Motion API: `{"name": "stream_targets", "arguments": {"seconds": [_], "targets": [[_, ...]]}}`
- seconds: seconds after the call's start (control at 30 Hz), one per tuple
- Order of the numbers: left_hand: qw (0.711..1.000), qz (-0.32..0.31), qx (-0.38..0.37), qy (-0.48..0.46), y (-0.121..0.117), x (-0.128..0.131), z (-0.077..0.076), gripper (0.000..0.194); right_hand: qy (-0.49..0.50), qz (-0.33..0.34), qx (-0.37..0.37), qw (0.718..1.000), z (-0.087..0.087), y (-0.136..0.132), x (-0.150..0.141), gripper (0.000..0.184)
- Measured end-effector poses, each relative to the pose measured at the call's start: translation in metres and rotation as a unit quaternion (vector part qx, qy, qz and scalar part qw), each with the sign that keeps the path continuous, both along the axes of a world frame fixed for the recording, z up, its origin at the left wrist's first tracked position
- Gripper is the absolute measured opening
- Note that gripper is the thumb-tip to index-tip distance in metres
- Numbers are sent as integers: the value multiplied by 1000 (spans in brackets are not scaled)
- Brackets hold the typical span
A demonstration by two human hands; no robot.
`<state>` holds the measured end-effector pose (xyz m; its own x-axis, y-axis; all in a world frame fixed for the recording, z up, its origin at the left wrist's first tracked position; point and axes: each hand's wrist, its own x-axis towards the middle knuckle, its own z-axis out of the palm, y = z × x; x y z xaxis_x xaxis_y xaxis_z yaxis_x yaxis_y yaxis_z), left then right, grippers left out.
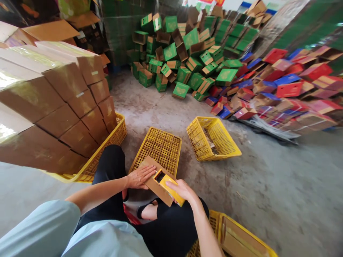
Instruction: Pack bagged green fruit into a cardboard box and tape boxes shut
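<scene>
A narrow flat piece of brown cardboard [158,190] lies tilted over the near end of an upturned yellow plastic crate [164,145], reaching toward my lap. My left hand [141,177] rests flat on its left part, fingers stretched out. In my right hand [184,190] is a yellow handheld device [171,187] with a dark rectangular window at its far end. The device lies over the cardboard, close to my left fingertips. Whether its underside touches the cardboard, I cannot tell.
Stacked brown cartons [66,96] stand in a yellow crate [121,126] on the left. Another yellow crate [227,141] sits ahead right. Close on my right, a crate [264,246] holds flat cardboard. Piles of green boxes [180,90] and red and blue boxes [289,89] lie beyond.
</scene>
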<state>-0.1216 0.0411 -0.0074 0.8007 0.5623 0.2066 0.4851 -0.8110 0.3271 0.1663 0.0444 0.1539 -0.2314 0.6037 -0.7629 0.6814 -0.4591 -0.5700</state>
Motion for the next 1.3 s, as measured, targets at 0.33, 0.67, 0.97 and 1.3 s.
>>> {"name": "stream_targets", "arguments": {"seconds": [0.33, 0.67, 0.97, 1.3], "targets": [[1000, -6, -18, -2, 3, -2, -1, 104, -45, -20, -31, 998, 7, -24, 33, 49], [999, -12, -20, 22, 4, -2, -5, 101, -87, 1, -9, 996, -5, -16, 24, 50], [998, -55, -7, 21, 0, 35, -4, 105, -89, -20, -10, 996, -20, -15, 26, 49], [990, -125, -46, 54, 52, 17, -2, 86, -9, -83, 10, 996, -28, -11, 11, 53]]}}
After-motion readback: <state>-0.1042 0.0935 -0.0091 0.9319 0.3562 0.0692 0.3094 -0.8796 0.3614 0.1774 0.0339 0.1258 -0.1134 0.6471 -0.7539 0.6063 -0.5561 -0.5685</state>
